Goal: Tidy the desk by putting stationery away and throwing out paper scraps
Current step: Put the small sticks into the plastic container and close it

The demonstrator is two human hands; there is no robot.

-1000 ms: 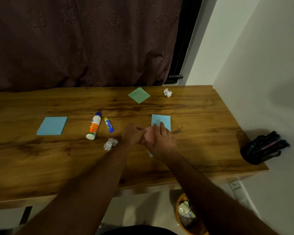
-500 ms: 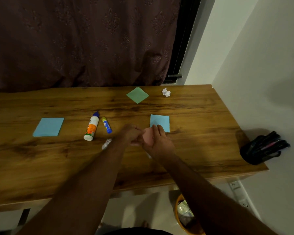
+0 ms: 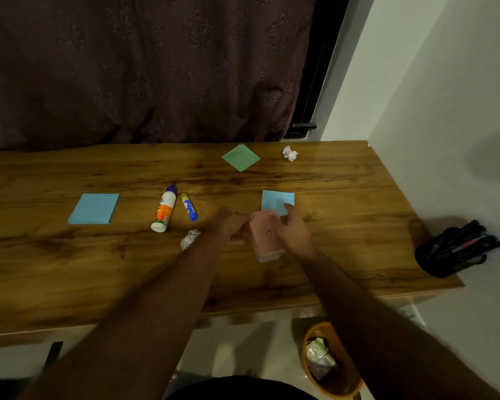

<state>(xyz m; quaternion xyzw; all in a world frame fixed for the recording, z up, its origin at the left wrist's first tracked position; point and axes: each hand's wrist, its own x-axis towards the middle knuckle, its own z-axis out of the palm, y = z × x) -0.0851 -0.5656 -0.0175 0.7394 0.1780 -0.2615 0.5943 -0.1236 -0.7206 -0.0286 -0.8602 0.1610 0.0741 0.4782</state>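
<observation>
A pink sticky-note pad [image 3: 266, 236] is held between both hands just above the wooden desk [image 3: 70, 269]. My left hand [image 3: 230, 223] grips its left edge with curled fingers, and my right hand [image 3: 296, 228] holds its right side. A blue note [image 3: 277, 201] lies just behind the pad. Left of my hands lie a crumpled paper scrap [image 3: 189, 239], a blue glue stick [image 3: 189, 210] and a white glue bottle [image 3: 164, 213]. Another blue note [image 3: 94, 208], a green note [image 3: 241, 157] and a second scrap [image 3: 289, 153] lie farther off.
A black pen holder [image 3: 452, 255] with several pens stands at the desk's right front corner by the white wall. An orange waste bin [image 3: 329, 362] with rubbish sits on the floor under the desk's right end. A dark curtain hangs behind the desk.
My right hand has come off the top of the pink pad and shifted to its right side, so the pad now shows between both hands.
</observation>
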